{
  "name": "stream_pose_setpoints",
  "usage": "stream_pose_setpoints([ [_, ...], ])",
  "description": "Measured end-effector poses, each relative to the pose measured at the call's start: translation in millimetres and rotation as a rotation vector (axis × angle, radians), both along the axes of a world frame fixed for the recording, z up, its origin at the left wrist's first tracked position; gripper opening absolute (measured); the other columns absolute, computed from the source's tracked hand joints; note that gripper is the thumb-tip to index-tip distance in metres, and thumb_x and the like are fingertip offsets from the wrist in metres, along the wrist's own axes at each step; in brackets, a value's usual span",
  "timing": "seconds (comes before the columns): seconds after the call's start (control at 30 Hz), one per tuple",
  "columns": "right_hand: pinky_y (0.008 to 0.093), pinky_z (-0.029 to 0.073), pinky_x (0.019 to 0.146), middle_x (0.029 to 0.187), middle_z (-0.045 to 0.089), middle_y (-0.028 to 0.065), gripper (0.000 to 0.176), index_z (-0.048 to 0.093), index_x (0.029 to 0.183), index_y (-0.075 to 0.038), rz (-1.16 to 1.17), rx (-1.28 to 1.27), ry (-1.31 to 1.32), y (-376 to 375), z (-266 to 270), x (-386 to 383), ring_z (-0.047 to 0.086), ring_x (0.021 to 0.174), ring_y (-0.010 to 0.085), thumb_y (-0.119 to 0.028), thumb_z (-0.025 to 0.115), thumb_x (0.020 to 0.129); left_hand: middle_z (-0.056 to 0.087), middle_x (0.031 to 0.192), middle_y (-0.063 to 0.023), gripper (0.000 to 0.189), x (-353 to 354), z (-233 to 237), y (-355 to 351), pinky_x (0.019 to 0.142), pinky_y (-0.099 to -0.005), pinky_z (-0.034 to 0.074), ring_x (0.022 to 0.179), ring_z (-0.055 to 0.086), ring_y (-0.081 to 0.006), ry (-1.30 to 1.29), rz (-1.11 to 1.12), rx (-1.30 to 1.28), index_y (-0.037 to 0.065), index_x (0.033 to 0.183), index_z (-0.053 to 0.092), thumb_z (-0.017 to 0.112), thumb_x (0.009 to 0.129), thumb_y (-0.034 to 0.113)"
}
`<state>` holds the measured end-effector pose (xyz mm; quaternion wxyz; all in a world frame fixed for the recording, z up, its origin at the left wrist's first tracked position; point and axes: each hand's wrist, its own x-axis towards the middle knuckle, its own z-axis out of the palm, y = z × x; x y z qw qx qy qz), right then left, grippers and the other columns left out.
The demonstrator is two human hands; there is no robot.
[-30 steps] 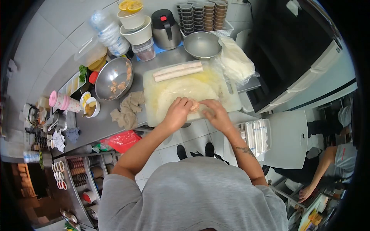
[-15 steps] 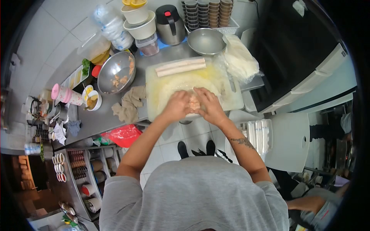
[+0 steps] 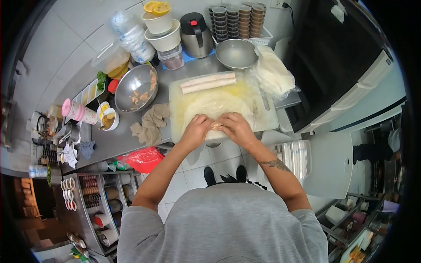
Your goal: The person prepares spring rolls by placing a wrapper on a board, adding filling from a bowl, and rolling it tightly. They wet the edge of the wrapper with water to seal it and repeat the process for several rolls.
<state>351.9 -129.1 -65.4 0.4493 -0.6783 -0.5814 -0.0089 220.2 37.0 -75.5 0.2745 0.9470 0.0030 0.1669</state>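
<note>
A pale, round wrapper sheet lies flat on a yellowish cutting board. At its near edge, a small lump of pinkish-orange filling shows between my two hands. My left hand has its fingers curled down on the left end of the filling. From the other side, my right hand pinches it with bent fingers. Both thumbs are mostly hidden. Two long pale rolls lie side by side along the board's far edge.
Left of the board are a crumpled beige cloth and a steel bowl with leftover filling. Behind stand a metal bowl, a thermal jug and stacked sauce cups. A bag of pale sheets sits right.
My hands have moved closer together over the filling at the near edge, and less of it shows. The view has shifted slightly. Another person's arm at lower right is gone from view.
</note>
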Motion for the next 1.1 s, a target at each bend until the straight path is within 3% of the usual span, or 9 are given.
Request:
stream_pose_setpoints([
  [0.1, 0.0354, 0.048, 0.081, 0.095, 0.063, 0.0091, 0.014, 0.067, 0.088, -0.003, -0.022, -0.049, -0.051, -3, -13, 2, 0.058, 0.090, 0.0280, -0.002, 0.069, 0.075, 0.053, 0.099, -0.0138, 0.034, -6, 13, -1, 0.086, -0.0417, 0.043, 0.097, 0.050, -0.0345, 0.028, 0.055, -0.009, 0.002, 0.110, 0.059, 0.066, 0.077, 0.008],
  [0.2, 0.0343, 0.049, 0.076, 0.093, 0.063, 0.0094, 0.010, 0.066, 0.084, -0.003, -0.019, -0.066, 0.079, -8, -13, 6, 0.058, 0.088, 0.0280, 0.000, 0.068, 0.074, 0.054, 0.097, -0.0144, 0.027, -10, 32, -10, 0.083, -0.0406, 0.044, 0.095, 0.051, -0.0337, -0.046, 0.148, -0.023, 0.000, 0.106, 0.059, 0.064, 0.079, 0.006],
  [0.37, 0.0358, 0.049, 0.072, 0.083, 0.061, 0.0088, 0.007, 0.065, 0.080, -0.003, -0.032, -0.028, 0.091, -7, -10, 7, 0.058, 0.083, 0.0281, 0.000, 0.065, 0.073, 0.053, 0.092, -0.0110, 0.019, 11, 4, -38, 0.076, -0.0377, 0.041, 0.089, 0.051, -0.0302, -0.127, 0.118, 0.234, 0.002, 0.094, 0.059, 0.066, 0.076, 0.006],
  [0.5, 0.0351, 0.049, 0.072, 0.084, 0.060, 0.0097, 0.007, 0.065, 0.080, -0.002, -0.016, -0.080, 0.085, -14, -13, 14, 0.058, 0.084, 0.0285, 0.001, 0.066, 0.074, 0.052, 0.091, -0.0094, 0.024, 6, -4, -33, 0.077, -0.0381, 0.039, 0.091, 0.050, -0.0284, -0.106, 0.131, 0.247, 0.003, 0.097, 0.060, 0.068, 0.075, 0.009],
  [0.6, 0.0361, 0.048, 0.080, 0.095, 0.060, 0.0112, 0.019, 0.067, 0.093, -0.004, -0.015, -0.139, 0.186, -16, -13, 18, 0.056, 0.093, 0.0300, -0.006, 0.069, 0.074, 0.053, 0.092, -0.0099, 0.024, 2, 14, -25, 0.080, -0.0416, 0.040, 0.093, 0.050, -0.0301, -0.154, 0.207, 0.101, 0.002, 0.097, 0.061, 0.067, 0.075, 0.010],
  [0.7, 0.0385, 0.044, 0.090, 0.107, 0.058, 0.0128, 0.038, 0.064, 0.109, -0.005, -0.116, -0.043, 0.020, -6, 10, 3, 0.052, 0.103, 0.0319, -0.015, 0.073, 0.073, 0.053, 0.096, -0.0118, 0.025, 2, 21, -20, 0.084, -0.0439, 0.041, 0.094, 0.050, -0.0323, -0.184, 0.272, 0.035, 0.002, 0.099, 0.061, 0.067, 0.076, 0.009],
  [0.8, 0.0402, 0.039, 0.096, 0.114, 0.056, 0.0134, 0.052, 0.059, 0.120, -0.006, 0.029, -0.137, -0.007, 9, -19, 1, 0.049, 0.109, 0.0332, -0.019, 0.075, 0.072, 0.053, 0.104, -0.0157, 0.032, 7, 1, -8, 0.087, -0.0433, 0.042, 0.098, 0.050, -0.0347, -0.033, 0.108, 0.034, 0.001, 0.105, 0.060, 0.069, 0.076, 0.010],
  [0.93, 0.0388, 0.043, 0.091, 0.106, 0.060, 0.0124, 0.040, 0.063, 0.112, -0.005, 0.063, -0.299, 0.100, 5, -17, 8, 0.053, 0.103, 0.0319, -0.012, 0.071, 0.074, 0.052, 0.107, -0.0175, 0.035, 3, -7, 2, 0.086, -0.0405, 0.043, 0.100, 0.049, -0.0358, 0.065, 0.020, 0.031, 0.001, 0.109, 0.058, 0.068, 0.076, 0.008],
  [1.1, 0.0390, 0.045, 0.088, 0.102, 0.061, 0.0119, 0.036, 0.065, 0.109, -0.006, 0.073, -0.150, 0.071, -6, -13, 18, 0.054, 0.100, 0.0313, -0.011, 0.071, 0.074, 0.053, 0.101, -0.0146, 0.030, -11, 12, -4, 0.085, -0.0408, 0.043, 0.097, 0.050, -0.0346, -0.084, 0.155, -0.027, 0.001, 0.106, 0.059, 0.064, 0.077, 0.002],
])
